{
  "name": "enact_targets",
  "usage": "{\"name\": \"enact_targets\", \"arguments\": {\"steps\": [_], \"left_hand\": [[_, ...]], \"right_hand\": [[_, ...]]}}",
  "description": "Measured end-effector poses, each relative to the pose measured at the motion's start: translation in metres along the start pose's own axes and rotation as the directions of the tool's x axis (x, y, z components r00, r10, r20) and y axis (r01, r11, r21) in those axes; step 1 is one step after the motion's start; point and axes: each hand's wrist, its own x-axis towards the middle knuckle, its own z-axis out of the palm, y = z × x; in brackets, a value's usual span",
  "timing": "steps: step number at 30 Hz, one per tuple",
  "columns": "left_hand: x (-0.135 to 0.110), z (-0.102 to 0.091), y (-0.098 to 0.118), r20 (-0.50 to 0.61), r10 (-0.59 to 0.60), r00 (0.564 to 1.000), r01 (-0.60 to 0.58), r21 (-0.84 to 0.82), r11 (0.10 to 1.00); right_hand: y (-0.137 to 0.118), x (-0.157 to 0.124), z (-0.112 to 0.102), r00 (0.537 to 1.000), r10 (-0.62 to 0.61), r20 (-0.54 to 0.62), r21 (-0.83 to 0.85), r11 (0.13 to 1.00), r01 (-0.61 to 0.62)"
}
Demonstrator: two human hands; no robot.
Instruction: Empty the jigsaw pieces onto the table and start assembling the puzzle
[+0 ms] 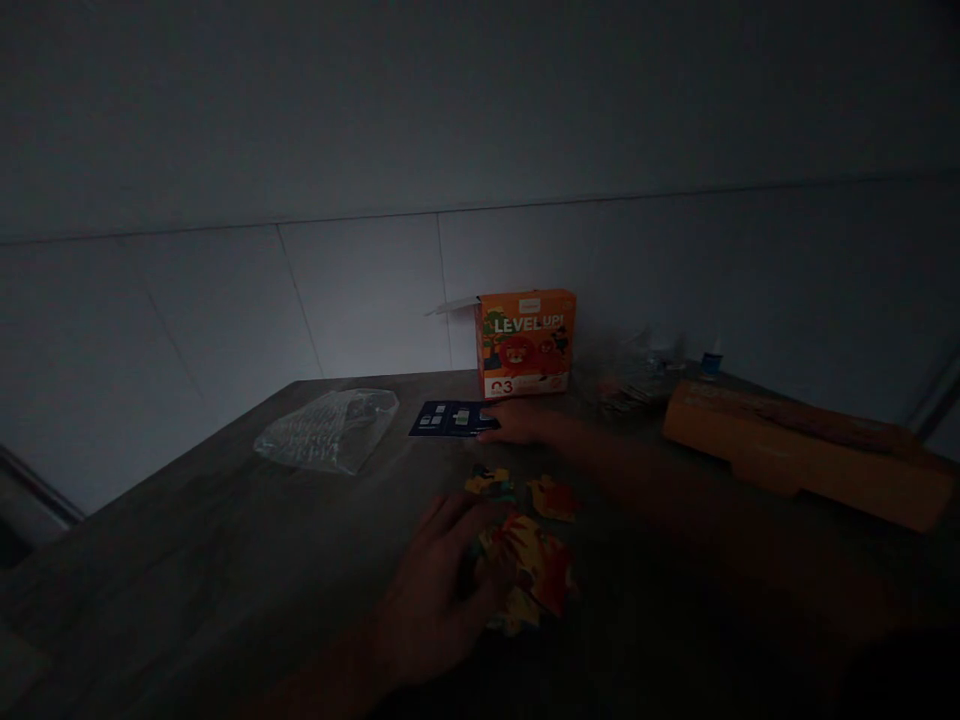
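In the dim light, my right hand (517, 422) reaches forward across the table. Its thumb and fingers are closed on the right end of a dark blue folded leaflet (442, 418) with white printed panels. Nearer to me, my left hand (442, 580) rests at the left side of a pile of colourful jigsaw puzzle pieces (534, 560). Its thumb and fingers are apart and touch the pile's edge. Just beyond that pile lie a yellow and green piece (491, 482) and an orange-red piece (553, 497).
An orange puzzle box (527, 345) stands upright at the back, its flap open to the left. A clear plastic bag (330, 430) lies left. Rightward are a blurry transparent bag (630, 375), a small blue-labelled item (711, 362) and a long orange box part (795, 450). A wall rises behind.
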Motion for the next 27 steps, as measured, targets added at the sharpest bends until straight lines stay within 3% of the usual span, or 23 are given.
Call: {"name": "enact_targets", "arguments": {"steps": [6,12,17,22,24,27], "left_hand": [[-0.003,0.000,0.002,0.032,0.074,0.997,-0.076,0.037,0.996],[-0.004,-0.002,-0.001,0.036,0.065,0.997,-0.066,0.021,0.998],[-0.004,-0.003,0.008,0.111,0.183,0.977,-0.195,0.107,0.975],[-0.005,-0.002,0.017,0.126,0.344,0.931,-0.361,0.165,0.918],[-0.006,-0.001,0.015,0.084,0.346,0.934,-0.356,0.164,0.920],[-0.007,-0.002,0.006,-0.011,0.260,0.966,-0.256,0.135,0.957]], "right_hand": [[-0.002,0.002,-0.006,0.996,0.005,0.093,-0.144,0.990,0.009],[0.003,-0.027,-0.011,0.996,-0.023,0.086,-0.145,0.989,0.036],[0.014,-0.039,-0.014,0.999,-0.026,0.046,-0.045,0.999,0.029],[0.023,-0.023,-0.006,0.996,0.034,-0.086,0.109,0.994,-0.024],[0.027,-0.013,-0.002,0.992,0.081,-0.098,0.182,0.981,-0.062],[0.034,-0.001,0.001,0.986,0.140,-0.093,0.286,0.952,-0.109]]}}
